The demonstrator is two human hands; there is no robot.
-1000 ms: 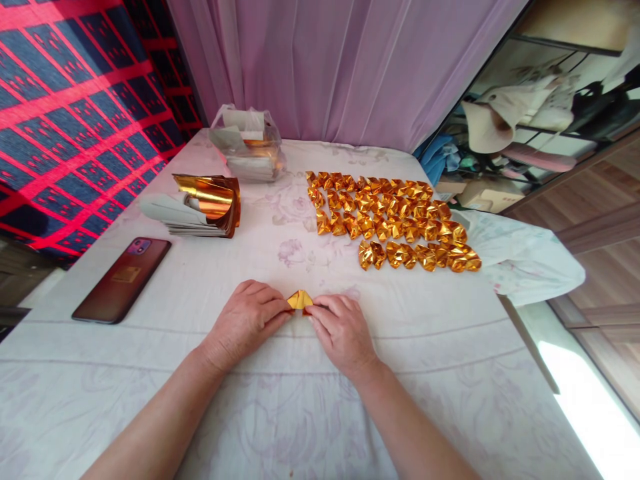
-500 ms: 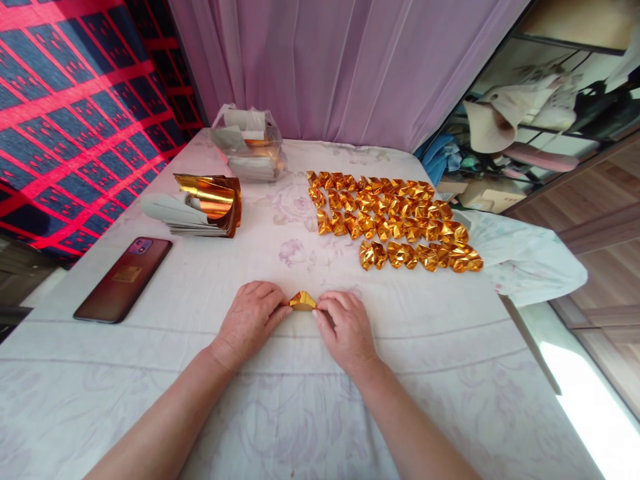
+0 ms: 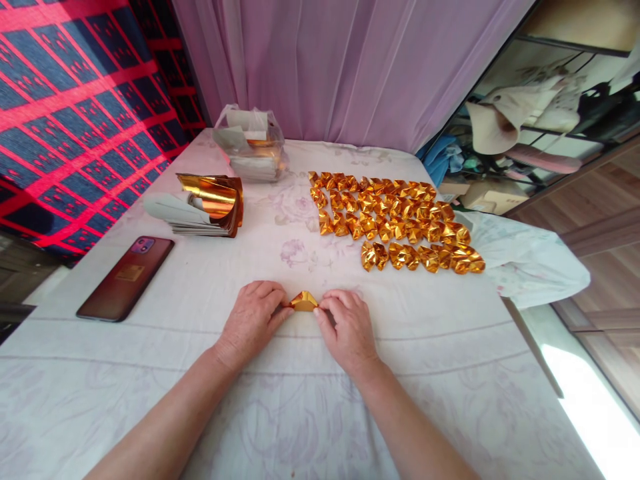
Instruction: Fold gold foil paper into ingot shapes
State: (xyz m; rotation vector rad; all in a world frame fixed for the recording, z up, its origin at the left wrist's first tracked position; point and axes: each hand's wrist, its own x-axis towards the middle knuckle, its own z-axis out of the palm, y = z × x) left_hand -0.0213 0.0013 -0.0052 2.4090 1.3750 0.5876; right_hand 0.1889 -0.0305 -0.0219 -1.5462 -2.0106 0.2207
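Two hands at the near edge: left hand (image 3: 253, 319) and right hand (image 3: 347, 327) curled nearly shut, fingertips pinching a small gold paper piece (image 3: 303, 301) from either side, pressed flat against the white cloth (image 3: 300, 400), likely to crease it. Farther left, a dark phone (image 3: 126, 277) lying flat. Beyond, a curled stack of gold sheets (image 3: 205, 205) and, to the right, rows of folded gold pieces (image 3: 395, 220). Farthest back, a clear bag (image 3: 249, 143) before a lilac curtain (image 3: 350, 67)
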